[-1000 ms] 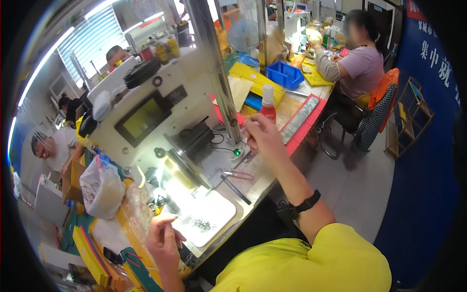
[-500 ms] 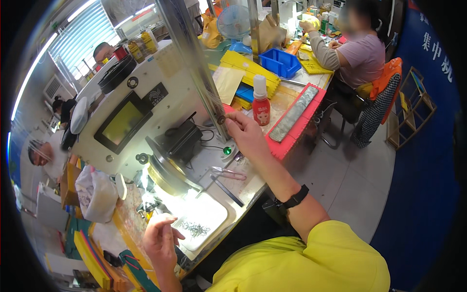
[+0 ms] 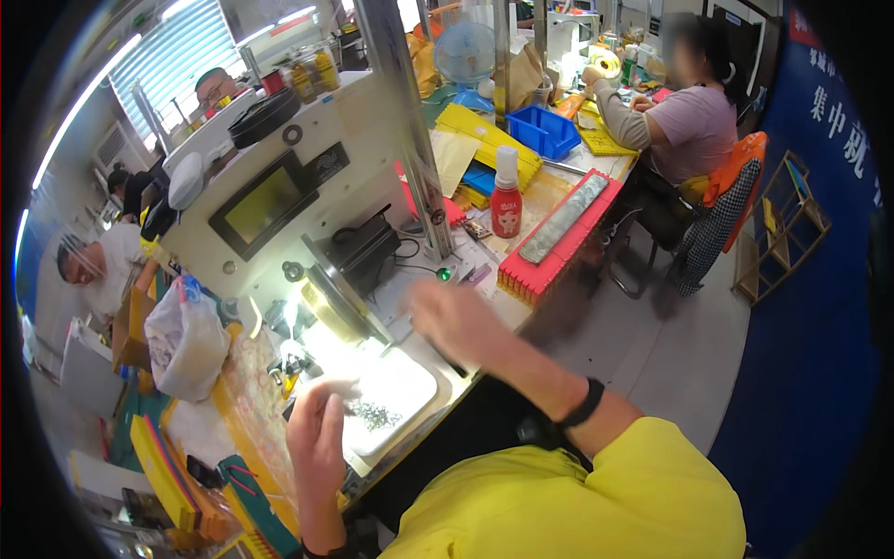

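My left hand (image 3: 318, 436) is at the left edge of a white tray (image 3: 424, 384), its fingers curled together under the bright lamp. Whatever those fingers may hold is too small and washed out to make out. In the tray lies a scatter of small dark slivers (image 3: 374, 415). Over the bench, right of the tray, my right hand (image 3: 456, 321) is smeared by motion, and its fingers do not show clearly. It hides part of the bench, including most of the tools there. Beyond the tray stands a round wheel-like machine part (image 3: 337, 309) beside a black motor housing (image 3: 358, 259).
A metal post (image 3: 410, 121) rises behind my right hand. Further right are a red-and-white bottle (image 3: 506, 196) and a grey bar (image 3: 563, 222) on stacked red strips (image 3: 535, 278). A white bag (image 3: 188, 340) sits left. A co-worker (image 3: 689, 121) sits at the far right.
My right hand has come away from the metal post, down and toward the tray. My left hand has shifted slightly right. The view has turned a little, moving the bench scene to the right.
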`<act>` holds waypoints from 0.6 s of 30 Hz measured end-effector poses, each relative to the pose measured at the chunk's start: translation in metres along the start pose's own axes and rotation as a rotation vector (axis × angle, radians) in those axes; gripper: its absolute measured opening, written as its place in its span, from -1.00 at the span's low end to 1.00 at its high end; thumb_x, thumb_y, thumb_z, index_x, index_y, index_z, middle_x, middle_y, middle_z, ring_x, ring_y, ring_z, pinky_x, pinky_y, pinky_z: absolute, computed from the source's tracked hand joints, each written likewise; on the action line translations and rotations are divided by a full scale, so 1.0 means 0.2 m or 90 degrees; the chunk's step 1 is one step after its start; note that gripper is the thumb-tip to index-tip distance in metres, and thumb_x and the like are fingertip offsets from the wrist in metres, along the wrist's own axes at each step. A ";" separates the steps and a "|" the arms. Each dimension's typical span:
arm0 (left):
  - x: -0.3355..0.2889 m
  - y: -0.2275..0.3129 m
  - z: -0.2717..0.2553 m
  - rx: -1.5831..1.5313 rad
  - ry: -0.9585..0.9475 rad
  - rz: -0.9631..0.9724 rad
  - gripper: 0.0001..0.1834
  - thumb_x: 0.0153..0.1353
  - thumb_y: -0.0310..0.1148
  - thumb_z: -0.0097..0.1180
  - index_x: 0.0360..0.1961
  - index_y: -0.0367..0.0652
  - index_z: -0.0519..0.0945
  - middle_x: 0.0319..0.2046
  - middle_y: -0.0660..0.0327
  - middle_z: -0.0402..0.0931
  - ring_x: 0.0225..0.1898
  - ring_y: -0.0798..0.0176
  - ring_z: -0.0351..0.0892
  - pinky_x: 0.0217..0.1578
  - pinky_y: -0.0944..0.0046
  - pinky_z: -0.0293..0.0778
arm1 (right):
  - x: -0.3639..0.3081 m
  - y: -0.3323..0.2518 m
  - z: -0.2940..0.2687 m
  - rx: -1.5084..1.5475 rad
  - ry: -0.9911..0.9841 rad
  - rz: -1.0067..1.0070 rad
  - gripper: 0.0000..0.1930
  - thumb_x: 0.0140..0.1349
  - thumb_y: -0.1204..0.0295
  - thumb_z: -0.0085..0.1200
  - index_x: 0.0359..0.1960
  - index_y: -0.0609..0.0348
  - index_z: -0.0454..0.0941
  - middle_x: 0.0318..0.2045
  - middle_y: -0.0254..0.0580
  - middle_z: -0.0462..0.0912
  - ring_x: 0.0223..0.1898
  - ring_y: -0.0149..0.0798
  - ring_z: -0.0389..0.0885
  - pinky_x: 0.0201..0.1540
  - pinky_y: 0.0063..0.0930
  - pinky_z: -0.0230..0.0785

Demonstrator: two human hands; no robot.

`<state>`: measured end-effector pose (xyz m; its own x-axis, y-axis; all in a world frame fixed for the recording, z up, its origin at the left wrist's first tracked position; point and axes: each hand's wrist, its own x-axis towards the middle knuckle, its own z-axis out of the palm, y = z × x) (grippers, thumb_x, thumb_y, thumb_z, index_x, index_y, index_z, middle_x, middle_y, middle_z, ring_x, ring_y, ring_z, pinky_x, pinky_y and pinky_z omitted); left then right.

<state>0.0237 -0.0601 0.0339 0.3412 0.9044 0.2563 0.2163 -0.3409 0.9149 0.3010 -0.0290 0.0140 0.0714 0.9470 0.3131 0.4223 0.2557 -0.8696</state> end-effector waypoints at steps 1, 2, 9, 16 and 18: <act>0.03 0.03 0.03 -0.092 -0.035 -0.057 -0.64 0.73 -0.35 -0.07 0.25 -0.44 0.60 0.19 -0.06 0.70 0.09 0.17 0.76 0.07 0.19 0.63 | -0.10 -0.05 0.06 0.039 -0.092 -0.060 -0.78 0.55 0.41 0.05 -0.05 0.17 0.75 -0.28 0.01 0.75 -0.27 0.05 0.73 -0.09 -0.14 0.59; 0.05 0.01 0.09 -0.185 -0.018 -0.127 -0.60 0.74 -0.28 -0.05 0.25 -0.44 0.61 0.13 -0.03 0.75 0.00 0.21 0.78 0.01 0.23 0.66 | -0.19 -0.11 0.11 0.079 -0.184 -0.117 -0.80 0.54 0.43 0.05 -0.03 0.16 0.74 -0.24 0.04 0.75 -0.22 0.12 0.72 -0.05 -0.10 0.59; 0.09 -0.04 0.05 -0.144 0.047 -0.104 -0.83 0.63 -0.49 0.11 -0.06 -0.37 0.69 -0.35 0.13 0.75 -0.30 0.28 0.75 -0.15 0.25 0.69 | -0.20 -0.39 -0.08 -0.268 -0.417 -0.108 -0.91 0.51 0.40 0.26 -0.07 0.07 0.74 -0.26 -0.12 0.74 -0.09 0.13 0.70 -0.04 -0.06 0.55; 0.07 0.14 0.07 -0.127 -0.063 -0.060 -0.83 0.61 -0.46 0.13 -0.08 -0.34 0.70 -0.40 0.17 0.75 -0.31 0.32 0.74 -0.18 0.29 0.61 | -0.02 -0.21 0.04 -0.068 -0.082 -0.485 -0.84 0.38 0.40 0.38 -0.08 0.10 0.71 -0.22 -0.27 0.69 -0.05 0.02 0.68 0.15 -0.05 0.46; 0.10 0.14 0.05 -0.072 -0.078 -0.063 -0.82 0.62 -0.46 0.12 -0.04 -0.34 0.70 -0.37 0.14 0.75 -0.29 0.31 0.75 -0.16 0.29 0.61 | 0.01 -0.21 -0.03 -0.067 -0.196 -0.361 -0.85 0.37 0.43 0.38 -0.08 0.10 0.71 -0.26 -0.27 0.68 -0.03 0.02 0.67 0.17 -0.11 0.47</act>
<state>0.0454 -0.0548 0.0612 0.4334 0.8918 0.1298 0.1520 -0.2143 0.9649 0.2882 -0.0394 0.0526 -0.4439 0.6868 0.5755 0.4054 0.7267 -0.5546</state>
